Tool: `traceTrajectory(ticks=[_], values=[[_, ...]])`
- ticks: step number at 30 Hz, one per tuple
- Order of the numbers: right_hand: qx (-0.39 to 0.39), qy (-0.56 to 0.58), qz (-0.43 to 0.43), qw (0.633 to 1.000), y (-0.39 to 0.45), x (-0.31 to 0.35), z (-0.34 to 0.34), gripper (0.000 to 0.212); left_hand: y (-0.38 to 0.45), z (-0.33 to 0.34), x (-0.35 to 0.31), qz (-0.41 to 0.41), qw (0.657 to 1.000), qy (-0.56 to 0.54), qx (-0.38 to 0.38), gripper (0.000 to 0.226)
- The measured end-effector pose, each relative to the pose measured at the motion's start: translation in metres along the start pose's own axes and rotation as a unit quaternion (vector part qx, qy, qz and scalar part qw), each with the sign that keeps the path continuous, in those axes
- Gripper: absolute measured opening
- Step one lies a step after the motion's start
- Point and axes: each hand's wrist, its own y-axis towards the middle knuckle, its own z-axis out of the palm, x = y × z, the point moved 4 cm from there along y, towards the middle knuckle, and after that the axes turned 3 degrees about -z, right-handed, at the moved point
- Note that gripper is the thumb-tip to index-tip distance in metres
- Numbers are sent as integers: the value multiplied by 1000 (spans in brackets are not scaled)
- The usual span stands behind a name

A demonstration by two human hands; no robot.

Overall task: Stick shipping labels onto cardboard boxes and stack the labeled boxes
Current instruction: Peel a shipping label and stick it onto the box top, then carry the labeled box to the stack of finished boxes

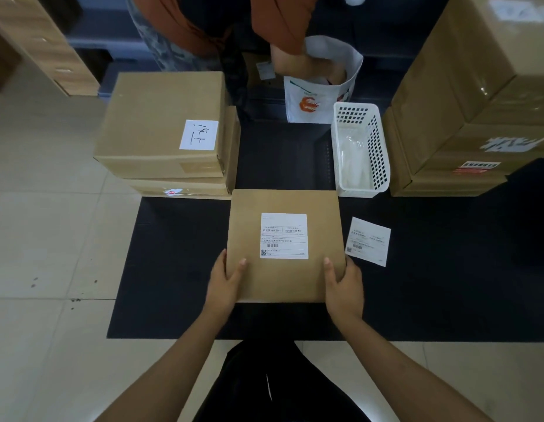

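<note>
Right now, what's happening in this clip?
A person grips a flat cardboard box by its near corners with the left hand and right hand. A shipping label is already stuck on top. A loose label lies beside it on the dark mat; stacked boxes sit to the left.

The flat square brown box (284,248) in the middle was matt, smooth cardboard, and the white printed shipping label (284,236) on it was plain paper. It lay on a dark, dull cloth-like mat (173,269). The white perforated basket (360,150) on the far right was smooth plastic. Tape on the tall cardboard stack (471,95) at right looked glossy. The pale floor tiles (51,239) at left shone faintly.
</note>
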Motion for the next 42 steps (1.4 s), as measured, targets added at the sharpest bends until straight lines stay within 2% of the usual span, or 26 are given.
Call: traceTrajectory(ticks=[5, 13, 18, 24, 35, 42], values=[[-4, 14, -5, 1000, -3, 0, 2, 63, -4, 1, 2, -18, 1000, -20, -12, 71], [-49, 26, -17, 998, -17, 10, -7, 59, -14, -7, -17, 16, 1000, -7, -24, 67], [-80, 27, -15, 996, -25, -3, -39, 57, -36, 15, -25, 30, 999, 2, -16, 68], [-118, 11, -12, 993, -22, -46, -117, 54, -77, 90, -29, 45, 999, 3, 8, 70], [-168, -24, -8, 985, -4, -169, -315, 53, -195, 291, -22, 58, 998, 2, 24, 66], [-152, -19, -23, 988, 27, -202, -380, 58, -217, 360, -39, 63, 998, 4, 10, 68]])
